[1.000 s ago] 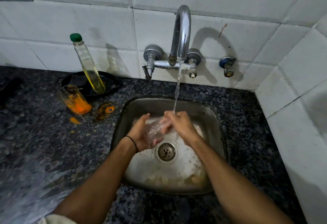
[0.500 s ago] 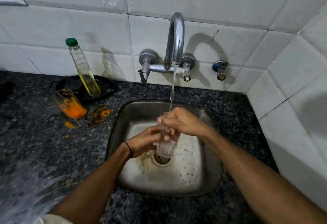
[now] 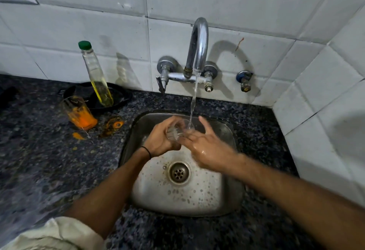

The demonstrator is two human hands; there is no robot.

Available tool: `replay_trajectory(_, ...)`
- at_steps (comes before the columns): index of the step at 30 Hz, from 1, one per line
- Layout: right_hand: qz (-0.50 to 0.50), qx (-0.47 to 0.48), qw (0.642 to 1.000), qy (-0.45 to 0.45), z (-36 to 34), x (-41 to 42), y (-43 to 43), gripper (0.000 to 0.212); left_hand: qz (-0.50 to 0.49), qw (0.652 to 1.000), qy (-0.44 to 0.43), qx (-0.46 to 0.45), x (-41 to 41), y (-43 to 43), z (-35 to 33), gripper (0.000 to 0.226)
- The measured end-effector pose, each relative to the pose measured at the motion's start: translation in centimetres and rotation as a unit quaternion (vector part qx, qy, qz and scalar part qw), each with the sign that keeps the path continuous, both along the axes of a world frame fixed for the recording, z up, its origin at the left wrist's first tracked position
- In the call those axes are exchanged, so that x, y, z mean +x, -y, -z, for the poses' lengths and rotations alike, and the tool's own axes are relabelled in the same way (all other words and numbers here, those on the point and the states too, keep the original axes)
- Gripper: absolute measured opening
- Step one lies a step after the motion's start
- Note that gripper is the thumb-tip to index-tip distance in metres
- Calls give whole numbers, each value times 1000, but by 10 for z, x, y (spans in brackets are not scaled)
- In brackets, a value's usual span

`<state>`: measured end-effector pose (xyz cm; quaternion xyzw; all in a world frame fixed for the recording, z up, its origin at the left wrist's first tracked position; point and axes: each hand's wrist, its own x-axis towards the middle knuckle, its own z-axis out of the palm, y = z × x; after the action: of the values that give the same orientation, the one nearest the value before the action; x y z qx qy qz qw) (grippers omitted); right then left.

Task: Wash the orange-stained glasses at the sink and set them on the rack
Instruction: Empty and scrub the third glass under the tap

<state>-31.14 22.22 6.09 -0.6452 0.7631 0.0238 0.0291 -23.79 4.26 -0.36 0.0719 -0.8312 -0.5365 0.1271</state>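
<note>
The person is rinsing a clear glass [image 3: 178, 132] over the back of the sink [image 3: 233, 135], under the tap's stream [image 3: 193, 101]. The left hand [image 3: 160, 139] is curling closed around the glass; the right hand [image 3: 205, 149] is lying open, fingers spread, against its mouth. A second, orange-stained glass [image 3: 79, 112] is waiting at the counter's back left. Next, likely, a firm wet-handed carry to the rack, which is out of view.
</note>
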Motion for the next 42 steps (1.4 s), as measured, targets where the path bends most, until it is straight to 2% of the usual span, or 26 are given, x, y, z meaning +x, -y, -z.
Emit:
replay_trajectory(2, -133, 41, 970, -198, -11, -29, -8, 60, 35, 998, 42, -45, -1, 10, 0, 63)
replay_trajectory(3, -180, 40, 951, -247, -18, -39, -8, 53, 50, 996, 55, -50, -2, 11, -1, 62)
replay_trajectory(7, -299, 9, 909, -290, -31, -46, 6, 43, 92, 995, 31, -26, -5, 3, -14, 69)
replay_trajectory(9, -301, 15, 924, -237, -25, -39, 9, 36, 100, 994, 23, -50, -6, -1, -16, 65)
replay_trajectory(12, -197, 51, 970, -136, -18, -32, 10, 65, 83, 996, 28, -33, -6, -3, -16, 61)
replay_trajectory(14, -65, 70, 995, -3, -16, -17, 17, 56, 36, 998, -7, -44, -7, -7, -15, 60)
replay_trajectory(16, 95, 26, 976, 194, -13, 1, 34, 36, -29, 994, -58, -85, -9, -15, -11, 53)
replay_trajectory(17, 187, -17, 931, 314, -12, 10, 43, 29, -60, 990, -79, -96, -9, -20, -6, 48)
replay_trajectory(18, 277, -70, 853, 437, -11, 15, 52, 22, -93, 986, -87, -105, -9, -24, 0, 46)
replay_trajectory(19, 357, -121, 749, 545, -11, 17, 61, 13, -128, 982, -80, -118, -8, -28, 8, 44)
replay_trajectory(21, 464, -177, 521, 694, -12, 18, 70, 21, -179, 968, -71, -163, -5, -34, 23, 30)
replay_trajectory(23, 499, -227, 329, 769, -11, 21, 75, 21, -179, 960, -80, -199, -3, -37, 34, 22)
replay_trajectory(24, 513, -259, 267, 774, -8, 22, 77, 18, -166, 961, -80, -209, -3, -37, 38, 25)
replay_trajectory(25, 524, -284, 237, 767, -6, 24, 79, 17, -154, 961, -80, -216, -2, -36, 41, 29)
replay_trajectory(26, 526, -299, 236, 760, -5, 28, 81, 19, -149, 961, -79, -221, -2, -34, 41, 32)
replay_trajectory(27, 522, -307, 254, 754, -3, 32, 81, 20, -146, 961, -79, -220, -3, -31, 41, 32)
replay_trajectory(28, 514, -314, 306, 737, 1, 36, 82, 19, -141, 964, -76, -213, -4, -28, 38, 31)
replay_trajectory(29, 503, -321, 411, 689, 6, 41, 82, 16, -136, 967, -75, -204, -6, -26, 32, 29)
replay_trajectory(31, 423, -276, 688, 520, 21, 47, 75, 6, -112, 977, -82, -163, -10, -17, 19, 25)
replay_trajectory(32, 363, -225, 801, 419, 27, 46, 67, 8, -90, 985, -79, -123, -11, -10, 13, 24)
replay_trajectory(33, 287, -173, 888, 316, 31, 39, 56, 17, -54, 993, -57, -91, -11, -2, 8, 28)
replay_trajectory(34, 200, -124, 945, 225, 35, 26, 45, 30, -5, 997, -14, -82, -10, 6, 3, 39)
replay_trajectory(36, 0, -23, 997, 70, 30, -4, 26, 53, 106, 981, 99, -126, -12, 17, -7, 58)
replay_trajectory(38, -144, 36, 988, -46, 23, -36, 16, 65, 161, 957, 166, -176, -15, 19, -15, 56)
replay_trajectory(40, -158, 53, 984, -59, 17, -46, 20, 63, 153, 961, 161, -164, -20, 18, -23, 52)
replay_trajectory(42, -97, 25, 994, -40, 12, -37, 23, 57, 117, 974, 130, -146, -23, 16, -25, 55)
